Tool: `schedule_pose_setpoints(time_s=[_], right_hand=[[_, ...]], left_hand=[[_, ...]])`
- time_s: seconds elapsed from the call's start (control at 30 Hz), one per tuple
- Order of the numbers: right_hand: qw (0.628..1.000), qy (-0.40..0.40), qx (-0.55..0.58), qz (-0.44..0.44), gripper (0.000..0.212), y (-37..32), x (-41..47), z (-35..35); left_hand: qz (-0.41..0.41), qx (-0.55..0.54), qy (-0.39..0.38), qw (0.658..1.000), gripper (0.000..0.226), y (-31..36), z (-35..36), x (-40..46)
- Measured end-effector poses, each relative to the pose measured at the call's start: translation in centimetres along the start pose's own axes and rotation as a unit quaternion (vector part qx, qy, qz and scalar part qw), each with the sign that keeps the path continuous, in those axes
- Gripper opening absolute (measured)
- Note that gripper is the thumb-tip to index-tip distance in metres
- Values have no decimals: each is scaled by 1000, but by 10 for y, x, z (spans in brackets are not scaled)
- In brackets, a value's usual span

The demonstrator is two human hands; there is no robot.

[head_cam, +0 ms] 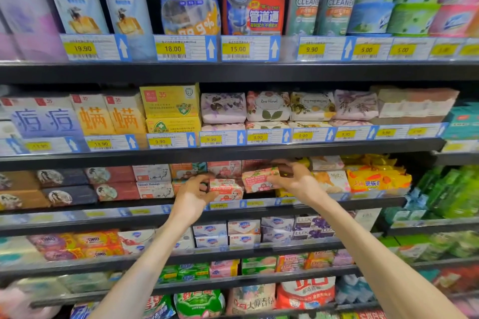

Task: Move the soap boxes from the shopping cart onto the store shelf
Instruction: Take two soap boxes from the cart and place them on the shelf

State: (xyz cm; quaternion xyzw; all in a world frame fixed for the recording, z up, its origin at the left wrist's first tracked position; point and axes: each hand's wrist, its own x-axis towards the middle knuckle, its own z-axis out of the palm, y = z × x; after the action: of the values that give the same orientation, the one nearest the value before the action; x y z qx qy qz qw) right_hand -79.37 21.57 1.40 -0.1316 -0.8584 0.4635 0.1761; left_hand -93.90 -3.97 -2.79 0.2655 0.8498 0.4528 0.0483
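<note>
Head view had my right hand (290, 179) just right of the frame's centre, fingers curled round a pink Goat Soap box (260, 179) and holding it tilted at the front of the third shelf (321, 201) down. My left hand (193, 195), a little lower and left of centre, pinched a second Goat Soap box (226, 189) at its left end; that box sat just beside the first, on the shelf behind the price strip. More Goat Soap boxes (155, 189) were stacked to the left of my hands on the same shelf, with yellow packets (375, 180) to the right. Floral soap bars (268, 105) filled the shelf above, at mid-frame.
</note>
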Motion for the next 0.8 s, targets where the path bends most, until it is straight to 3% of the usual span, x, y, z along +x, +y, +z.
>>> schedule_pose_setpoints(time_s=[0.4,0.8], right_hand=[[997,4,-78,18,50,-5,0,0],[981,-12,-195,-4,53,3,-3,6]], left_hand=[[82,173,8,981,40,-14,-1,5],[72,145,1,987,40,-11,-7,11]])
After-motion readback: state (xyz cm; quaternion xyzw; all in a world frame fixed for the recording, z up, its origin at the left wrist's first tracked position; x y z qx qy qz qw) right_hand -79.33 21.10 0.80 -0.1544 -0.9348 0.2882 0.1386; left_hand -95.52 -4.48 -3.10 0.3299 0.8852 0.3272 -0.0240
